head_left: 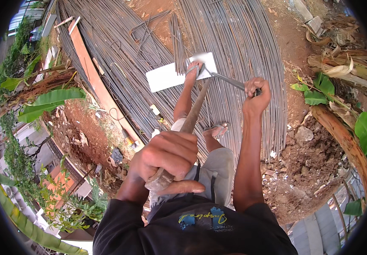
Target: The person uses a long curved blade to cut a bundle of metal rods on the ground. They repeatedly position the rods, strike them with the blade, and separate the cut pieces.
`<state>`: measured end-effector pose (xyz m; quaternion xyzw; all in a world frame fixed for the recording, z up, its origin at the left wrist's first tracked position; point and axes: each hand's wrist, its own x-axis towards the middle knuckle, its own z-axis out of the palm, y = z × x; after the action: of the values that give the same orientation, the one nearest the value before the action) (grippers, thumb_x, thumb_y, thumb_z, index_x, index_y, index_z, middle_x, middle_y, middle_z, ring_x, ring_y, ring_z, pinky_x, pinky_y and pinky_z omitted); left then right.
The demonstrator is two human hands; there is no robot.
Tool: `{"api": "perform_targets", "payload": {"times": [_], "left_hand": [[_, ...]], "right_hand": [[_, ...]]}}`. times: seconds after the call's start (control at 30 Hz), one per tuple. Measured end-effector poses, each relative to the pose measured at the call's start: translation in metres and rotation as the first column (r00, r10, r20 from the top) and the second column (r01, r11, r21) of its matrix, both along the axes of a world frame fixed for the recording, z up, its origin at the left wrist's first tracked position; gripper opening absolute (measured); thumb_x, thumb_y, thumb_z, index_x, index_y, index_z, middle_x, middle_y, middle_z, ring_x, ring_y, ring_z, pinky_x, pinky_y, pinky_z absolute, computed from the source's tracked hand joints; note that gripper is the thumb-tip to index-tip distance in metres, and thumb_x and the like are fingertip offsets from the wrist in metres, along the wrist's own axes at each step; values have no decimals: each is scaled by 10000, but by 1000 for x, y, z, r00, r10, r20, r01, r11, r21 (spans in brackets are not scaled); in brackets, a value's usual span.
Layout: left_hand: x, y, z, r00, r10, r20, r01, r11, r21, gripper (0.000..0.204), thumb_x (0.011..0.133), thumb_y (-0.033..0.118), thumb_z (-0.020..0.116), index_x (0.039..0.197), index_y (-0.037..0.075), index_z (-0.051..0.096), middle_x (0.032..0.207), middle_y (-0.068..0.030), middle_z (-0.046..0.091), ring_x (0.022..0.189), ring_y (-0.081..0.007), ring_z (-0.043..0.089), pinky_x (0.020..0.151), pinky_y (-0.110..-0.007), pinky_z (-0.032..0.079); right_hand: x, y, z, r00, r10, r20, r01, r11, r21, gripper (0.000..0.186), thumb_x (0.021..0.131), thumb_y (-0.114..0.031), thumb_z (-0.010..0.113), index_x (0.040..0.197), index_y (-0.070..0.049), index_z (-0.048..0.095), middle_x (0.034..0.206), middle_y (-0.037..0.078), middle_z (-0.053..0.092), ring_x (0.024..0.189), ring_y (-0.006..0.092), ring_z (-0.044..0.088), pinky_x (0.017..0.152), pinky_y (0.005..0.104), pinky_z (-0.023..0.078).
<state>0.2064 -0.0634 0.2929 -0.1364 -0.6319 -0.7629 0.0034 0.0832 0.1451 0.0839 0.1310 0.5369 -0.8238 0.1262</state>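
Observation:
My left hand, large in the lower middle, is closed round a thick wooden pole. The pole runs away from me toward my sandalled foot, its near end poking out below my fist. To the right, my right hand is closed on the end of a dark metal bar. That bar slants left to the same foot, close to the pole's far end. Whether the two join is unclear; a grey blur covers that area. The foot rests on a white board lying across steel rods.
Long steel rods cover much of the ground, with bent rods and a short bundle on top. A wooden plank lies at left, a yellow-and-black tool by its near end. Banana trunks and loose soil flank the right.

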Motion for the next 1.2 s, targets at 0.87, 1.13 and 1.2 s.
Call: {"api": "perform_targets", "payload": {"times": [0.87, 1.13, 1.2], "left_hand": [[133, 184, -163, 885, 393, 248, -334, 909, -247, 432, 921, -40, 758, 680, 69, 417, 704, -12, 495, 628, -114, 448, 599, -323, 371], [85, 219, -220, 927, 268, 260, -218, 954, -207, 420, 874, 132, 865, 748, 73, 469, 777, -10, 481, 706, -116, 435, 646, -326, 379], [61, 225, -240, 950, 234, 204, -191, 958, -213, 449, 822, 235, 914, 790, 85, 492, 845, -27, 506, 789, -147, 467, 709, -357, 401]], "right_hand": [[110, 175, -59, 787, -583, 202, 617, 742, -263, 288, 870, -166, 524, 632, -149, 364, 577, 28, 402, 605, 167, 435, 818, 380, 447], [170, 153, -93, 998, -57, -36, 54, 994, -95, 134, 781, -167, 554, 703, -72, 502, 714, 54, 474, 728, 171, 457, 863, 341, 414], [167, 133, -88, 981, -189, 48, 192, 979, -70, 168, 817, -189, 551, 682, -106, 495, 672, 39, 471, 672, 158, 436, 808, 331, 392]]}}
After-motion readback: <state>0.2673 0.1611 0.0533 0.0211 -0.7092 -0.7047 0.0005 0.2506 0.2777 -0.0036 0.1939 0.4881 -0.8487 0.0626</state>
